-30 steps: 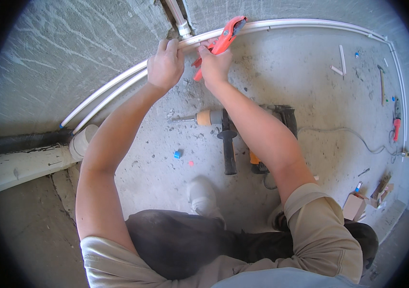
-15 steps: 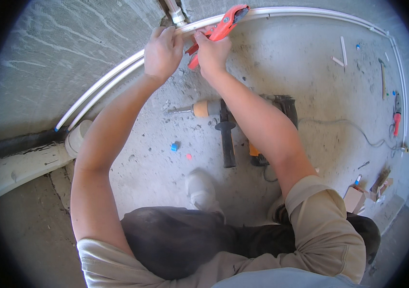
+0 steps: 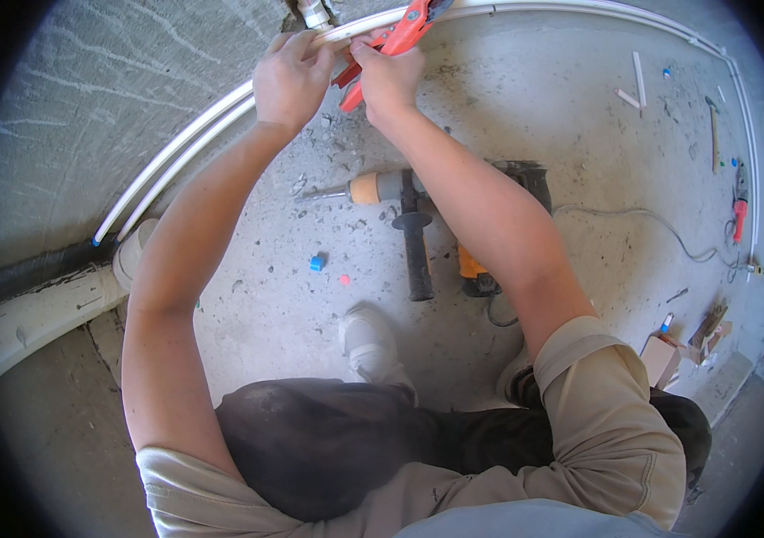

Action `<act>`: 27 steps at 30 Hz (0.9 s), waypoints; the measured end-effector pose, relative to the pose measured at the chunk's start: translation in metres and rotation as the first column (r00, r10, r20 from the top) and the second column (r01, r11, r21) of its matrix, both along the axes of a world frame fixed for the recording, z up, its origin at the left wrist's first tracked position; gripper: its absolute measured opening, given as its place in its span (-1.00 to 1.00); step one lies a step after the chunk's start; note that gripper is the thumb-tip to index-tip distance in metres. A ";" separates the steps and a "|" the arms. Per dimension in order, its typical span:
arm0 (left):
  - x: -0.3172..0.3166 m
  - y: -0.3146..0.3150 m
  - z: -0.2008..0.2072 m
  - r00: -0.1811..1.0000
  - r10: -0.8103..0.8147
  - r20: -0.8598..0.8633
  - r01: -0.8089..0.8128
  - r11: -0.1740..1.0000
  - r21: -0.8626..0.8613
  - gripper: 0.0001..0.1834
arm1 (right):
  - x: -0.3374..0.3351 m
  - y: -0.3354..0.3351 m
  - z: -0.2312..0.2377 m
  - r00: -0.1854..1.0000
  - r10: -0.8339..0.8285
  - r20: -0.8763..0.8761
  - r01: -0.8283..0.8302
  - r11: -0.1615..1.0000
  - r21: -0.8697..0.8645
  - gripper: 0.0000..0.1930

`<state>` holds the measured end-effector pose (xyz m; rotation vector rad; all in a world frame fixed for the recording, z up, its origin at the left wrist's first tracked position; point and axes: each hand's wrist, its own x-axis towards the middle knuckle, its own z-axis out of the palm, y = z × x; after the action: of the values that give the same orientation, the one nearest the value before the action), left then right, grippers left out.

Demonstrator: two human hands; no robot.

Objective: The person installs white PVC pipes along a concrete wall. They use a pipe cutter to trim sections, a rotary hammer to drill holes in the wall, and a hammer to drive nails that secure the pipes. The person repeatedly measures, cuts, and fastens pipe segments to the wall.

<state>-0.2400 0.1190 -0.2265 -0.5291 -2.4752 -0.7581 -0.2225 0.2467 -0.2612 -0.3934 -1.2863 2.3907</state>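
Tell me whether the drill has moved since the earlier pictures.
No. Against the blue cap, the drill keeps its place; both slid up the picture together as the view shifted.

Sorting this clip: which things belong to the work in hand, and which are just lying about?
Apparently in use:
- red cutter, held in the right hand
- white pipes along the wall, gripped by the left hand

Apparently lying about:
- rotary hammer drill
- blue fitting
- loose pipe pieces
- hammer

The wide head view looks down at both hands [image 3: 290, 88].
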 end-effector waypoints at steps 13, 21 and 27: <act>-0.005 0.003 -0.001 0.993 0.085 0.083 -0.085 0.996 -0.002 -0.59 | -0.004 -0.004 -0.006 0.997 -0.012 -0.080 0.007 0.998 -0.058 -0.73; -0.002 0.009 0.008 0.971 0.145 0.190 -0.151 0.988 0.015 -0.53 | -0.001 -0.002 -0.001 0.993 0.010 -0.119 -0.022 0.995 -0.097 -0.75; -0.003 0.010 0.019 0.934 0.185 0.306 -0.189 0.982 -0.017 -0.43 | 0.000 -0.001 0.000 0.993 0.022 -0.119 -0.037 0.992 -0.119 -0.73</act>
<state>-0.2428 0.1293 -0.2071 -0.1736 -2.7535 -0.8304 -0.2226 0.2460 -0.2614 -0.2657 -1.1072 2.4843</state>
